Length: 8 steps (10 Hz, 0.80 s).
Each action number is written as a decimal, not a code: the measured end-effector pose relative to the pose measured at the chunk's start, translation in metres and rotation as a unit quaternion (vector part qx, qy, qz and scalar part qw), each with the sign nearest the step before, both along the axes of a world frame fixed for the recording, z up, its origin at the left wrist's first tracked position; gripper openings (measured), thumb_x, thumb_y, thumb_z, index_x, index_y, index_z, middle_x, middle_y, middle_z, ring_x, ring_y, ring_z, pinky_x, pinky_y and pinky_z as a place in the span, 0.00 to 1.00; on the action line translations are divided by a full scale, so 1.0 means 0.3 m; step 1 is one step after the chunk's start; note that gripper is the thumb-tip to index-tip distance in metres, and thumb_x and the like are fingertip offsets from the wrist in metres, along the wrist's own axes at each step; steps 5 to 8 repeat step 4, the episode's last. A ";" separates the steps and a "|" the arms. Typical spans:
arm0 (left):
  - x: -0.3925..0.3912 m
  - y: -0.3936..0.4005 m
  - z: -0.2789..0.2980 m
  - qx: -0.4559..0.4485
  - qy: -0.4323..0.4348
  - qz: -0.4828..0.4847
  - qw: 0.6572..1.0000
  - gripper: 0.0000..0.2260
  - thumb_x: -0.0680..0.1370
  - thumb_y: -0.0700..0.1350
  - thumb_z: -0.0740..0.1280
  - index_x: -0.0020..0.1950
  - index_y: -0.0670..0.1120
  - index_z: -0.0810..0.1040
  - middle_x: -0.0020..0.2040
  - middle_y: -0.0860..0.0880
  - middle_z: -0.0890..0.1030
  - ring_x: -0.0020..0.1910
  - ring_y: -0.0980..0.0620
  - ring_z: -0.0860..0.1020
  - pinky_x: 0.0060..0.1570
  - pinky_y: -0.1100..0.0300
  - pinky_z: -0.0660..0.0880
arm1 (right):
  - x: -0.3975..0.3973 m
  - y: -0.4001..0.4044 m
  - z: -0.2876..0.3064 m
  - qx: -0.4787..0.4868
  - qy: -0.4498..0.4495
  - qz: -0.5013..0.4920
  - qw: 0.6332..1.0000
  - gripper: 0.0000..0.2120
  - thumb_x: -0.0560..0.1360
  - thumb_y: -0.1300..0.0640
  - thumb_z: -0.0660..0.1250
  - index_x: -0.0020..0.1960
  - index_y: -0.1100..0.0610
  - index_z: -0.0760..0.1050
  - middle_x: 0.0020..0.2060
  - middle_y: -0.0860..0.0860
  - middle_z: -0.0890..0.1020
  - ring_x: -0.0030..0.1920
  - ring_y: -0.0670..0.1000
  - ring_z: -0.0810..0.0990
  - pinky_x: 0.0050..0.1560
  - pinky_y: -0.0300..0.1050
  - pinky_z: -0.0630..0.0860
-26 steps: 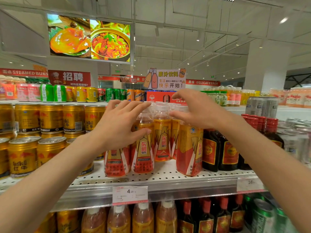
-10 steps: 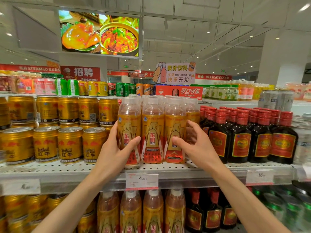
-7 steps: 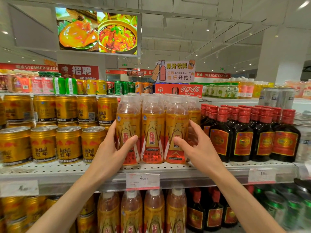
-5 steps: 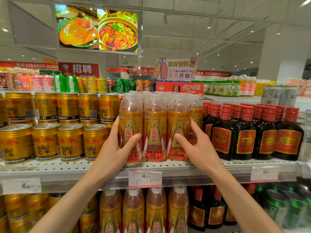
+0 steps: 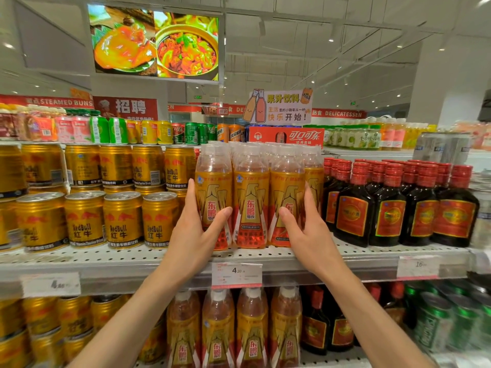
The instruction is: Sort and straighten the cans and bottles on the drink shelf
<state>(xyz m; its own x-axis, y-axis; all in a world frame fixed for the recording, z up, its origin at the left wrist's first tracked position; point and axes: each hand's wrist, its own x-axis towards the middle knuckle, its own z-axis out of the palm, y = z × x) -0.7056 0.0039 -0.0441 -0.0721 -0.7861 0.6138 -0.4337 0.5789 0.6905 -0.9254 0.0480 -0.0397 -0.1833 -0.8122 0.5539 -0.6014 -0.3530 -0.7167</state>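
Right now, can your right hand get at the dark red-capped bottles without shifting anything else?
Probably yes: the right hand is on the orange bottles, right beside the dark bottles, whose front row stands unblocked.

A white ceiling (image 5: 345,35) with spotlights ran above the store. A hanging screen (image 5: 155,43) showed 2 food dishes. Red banners (image 5: 337,113) lined the far wall beside a white pillar (image 5: 459,83).

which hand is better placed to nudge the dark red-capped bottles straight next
Right. The right hand already sits at the right edge of the orange bottles, directly beside the dark bottles. The left hand is over by the gold cans.
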 end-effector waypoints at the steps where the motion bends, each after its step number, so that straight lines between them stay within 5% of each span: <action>1: -0.007 0.020 0.002 -0.031 -0.011 0.037 0.999 0.43 0.78 0.63 0.65 0.81 0.58 0.39 0.81 0.54 0.58 0.74 0.61 0.60 0.73 0.56 0.62 | 0.005 0.005 -0.005 -0.011 0.012 -0.022 1.000 0.40 0.80 0.37 0.59 0.82 0.43 0.39 0.82 0.43 0.53 0.81 0.47 0.54 0.79 0.55 0.57; 2: -0.008 0.037 -0.001 -0.099 -0.034 0.079 0.991 0.41 0.79 0.59 0.66 0.82 0.55 0.43 0.82 0.51 0.54 0.79 0.55 0.57 0.74 0.50 0.64 | 0.011 0.024 -0.015 -0.021 0.045 -0.045 0.998 0.42 0.79 0.36 0.60 0.82 0.43 0.39 0.82 0.44 0.50 0.81 0.47 0.51 0.79 0.56 0.57; 4: 0.023 0.112 -0.044 -0.184 -0.158 0.105 0.965 0.34 0.79 0.59 0.64 0.82 0.56 0.53 0.82 0.53 0.50 0.80 0.53 0.55 0.73 0.55 0.60 | 0.008 0.092 -0.038 -0.097 0.140 -0.079 0.982 0.37 0.80 0.39 0.61 0.82 0.46 0.47 0.82 0.44 0.50 0.81 0.44 0.50 0.79 0.52 0.58; 8: 0.023 0.112 -0.044 -0.184 -0.158 0.105 0.965 0.34 0.79 0.59 0.64 0.82 0.56 0.53 0.82 0.53 0.50 0.80 0.53 0.55 0.73 0.55 0.60 | 0.008 0.092 -0.038 -0.097 0.140 -0.079 0.982 0.37 0.80 0.39 0.61 0.82 0.46 0.47 0.82 0.44 0.50 0.81 0.44 0.50 0.79 0.52 0.58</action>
